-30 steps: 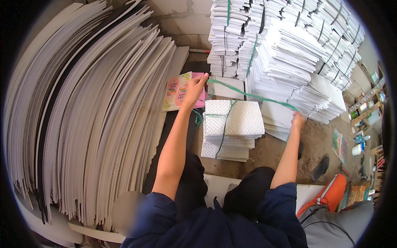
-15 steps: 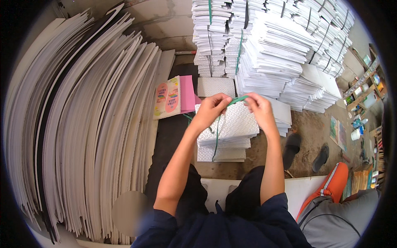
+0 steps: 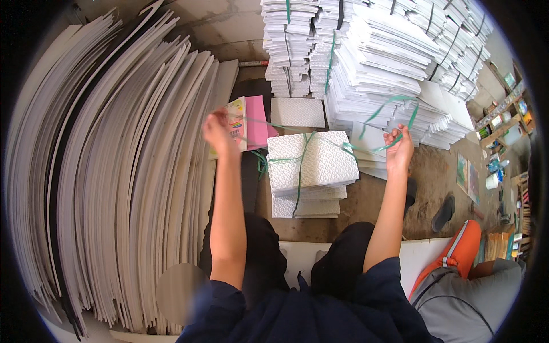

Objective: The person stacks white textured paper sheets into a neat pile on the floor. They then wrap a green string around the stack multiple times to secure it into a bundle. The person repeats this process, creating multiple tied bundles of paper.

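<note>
A stack of white, bumpy-textured sheets (image 3: 326, 163) stands on the floor before my knees. Thin green plastic strap (image 3: 301, 171) runs down its front and crosses on its top. My left hand (image 3: 219, 132), smeared by motion, is closed on one strand, off the stack's left side in front of a printed card. On the other side my right hand (image 3: 399, 147) has its fingers curled round the other strand, whose loose end loops up above the hand. Both strands stretch from the stack's top out to the hands.
Tall curved sheets (image 3: 131, 188) fill the left side. Strapped white stacks (image 3: 377, 63) rise at the back right. A pink board (image 3: 258, 123) lies beside the stack. Dark slippers (image 3: 443, 213) are on the floor; a seated person's grey clothing (image 3: 463, 297) shows at lower right.
My hands, close together over the stack before, have moved wide apart, left hand to the left and right hand to the right. The green strap is now drawn out between them across the stack.
</note>
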`<state>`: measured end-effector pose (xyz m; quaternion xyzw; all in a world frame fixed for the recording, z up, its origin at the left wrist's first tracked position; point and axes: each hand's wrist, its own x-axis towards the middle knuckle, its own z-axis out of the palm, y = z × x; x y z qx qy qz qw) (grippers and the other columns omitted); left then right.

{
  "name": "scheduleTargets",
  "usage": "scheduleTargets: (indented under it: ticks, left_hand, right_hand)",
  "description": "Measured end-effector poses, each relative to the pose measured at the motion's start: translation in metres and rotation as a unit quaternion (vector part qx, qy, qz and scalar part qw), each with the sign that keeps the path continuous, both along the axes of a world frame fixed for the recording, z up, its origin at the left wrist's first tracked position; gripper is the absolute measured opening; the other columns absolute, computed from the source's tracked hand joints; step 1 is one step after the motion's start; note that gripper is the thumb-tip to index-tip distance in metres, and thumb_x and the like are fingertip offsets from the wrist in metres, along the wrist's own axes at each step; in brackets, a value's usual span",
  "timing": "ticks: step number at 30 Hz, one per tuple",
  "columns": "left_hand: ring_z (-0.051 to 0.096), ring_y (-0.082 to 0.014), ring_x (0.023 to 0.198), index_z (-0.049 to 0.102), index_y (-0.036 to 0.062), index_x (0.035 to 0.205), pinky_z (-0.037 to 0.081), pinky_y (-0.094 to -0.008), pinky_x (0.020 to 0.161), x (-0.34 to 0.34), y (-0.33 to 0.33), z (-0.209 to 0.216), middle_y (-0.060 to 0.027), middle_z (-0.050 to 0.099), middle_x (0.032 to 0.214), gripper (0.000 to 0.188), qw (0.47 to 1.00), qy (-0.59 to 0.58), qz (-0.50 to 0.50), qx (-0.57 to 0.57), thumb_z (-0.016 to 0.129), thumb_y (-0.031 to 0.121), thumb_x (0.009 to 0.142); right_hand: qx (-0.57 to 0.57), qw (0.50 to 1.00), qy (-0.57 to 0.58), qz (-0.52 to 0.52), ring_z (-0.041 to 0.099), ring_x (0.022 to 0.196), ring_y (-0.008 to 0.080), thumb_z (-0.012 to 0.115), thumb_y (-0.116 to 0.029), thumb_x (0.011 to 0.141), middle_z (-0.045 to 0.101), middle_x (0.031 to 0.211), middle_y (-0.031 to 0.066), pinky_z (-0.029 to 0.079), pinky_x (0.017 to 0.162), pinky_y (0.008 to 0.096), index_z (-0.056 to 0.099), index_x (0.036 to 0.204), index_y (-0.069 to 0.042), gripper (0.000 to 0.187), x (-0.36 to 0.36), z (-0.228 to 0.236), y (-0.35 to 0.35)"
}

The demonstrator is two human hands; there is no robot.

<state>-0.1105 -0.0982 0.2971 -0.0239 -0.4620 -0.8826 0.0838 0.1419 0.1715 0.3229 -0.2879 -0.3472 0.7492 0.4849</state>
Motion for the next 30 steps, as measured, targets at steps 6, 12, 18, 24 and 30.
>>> scheduleTargets:
  ticks: [6,12,18,24,30]
  left_hand:
    - [0.055,-0.0324,0.092,0.051,-0.0032,0.105,0.043,-0.0395,0.077,0.03,0.028,-0.017,-0.0195,0.055,0.105,0.047,0.813,0.15,-0.084,-0.556,0.064,0.029,0.074]
    - [0.044,-0.0337,0.111,0.034,-0.0016,0.125,0.027,-0.0458,0.098,0.121,0.098,-0.039,-0.0228,0.048,0.115,0.068,0.634,0.402,-0.41,-0.518,0.057,0.042,0.078]
    - [0.052,-0.0335,0.098,0.041,0.0011,0.119,0.034,-0.0463,0.091,0.142,0.129,-0.082,-0.021,0.057,0.097,0.057,0.555,0.384,-0.44,-0.592,0.049,0.044,0.082]
    - [0.053,-0.0204,0.062,0.054,0.0002,0.093,0.043,-0.0322,0.06,0.115,0.146,-0.085,-0.0089,0.057,0.066,0.035,0.724,0.238,-0.487,-0.426,0.041,0.033,0.089]
    - [0.029,-0.0072,0.044,0.037,0.0155,0.065,0.025,-0.0248,0.039,0.027,0.082,-0.02,0.005,0.029,0.052,0.031,0.892,-0.055,-0.422,-0.151,0.039,0.037,0.088]
  right_hand:
    - [-0.123,0.99,0.05,0.047,0.039,0.058,0.0144,0.039,-0.022,0.092,0.043,0.068,0.0023,0.042,0.071,0.033,0.046,0.091,-0.005,0.019,-0.01,-0.012,0.001]
    - [-0.17,0.97,0.144,0.099,0.042,0.066,0.0178,0.037,-0.022,0.092,0.042,0.068,0.0039,0.042,0.071,0.0334,0.044,0.088,-0.005,0.019,-0.022,-0.009,-0.015]
    - [-0.226,0.936,0.262,0.069,0.034,0.059,0.0149,0.036,-0.019,0.093,0.034,0.064,0.003,0.039,0.062,0.0299,0.042,0.088,-0.003,0.018,-0.002,0.018,-0.015]
    - [-0.174,0.936,0.284,0.112,0.025,0.049,0.0104,0.036,-0.022,0.093,0.028,0.056,0.0008,0.025,0.047,0.0231,0.043,0.089,-0.004,0.02,0.02,0.018,0.006]
    - [-0.128,0.966,0.226,-0.017,0.02,0.042,0.0096,0.038,-0.025,0.092,0.026,0.052,-0.0008,0.02,0.042,0.0237,0.044,0.085,-0.007,0.019,0.07,-0.024,0.09]
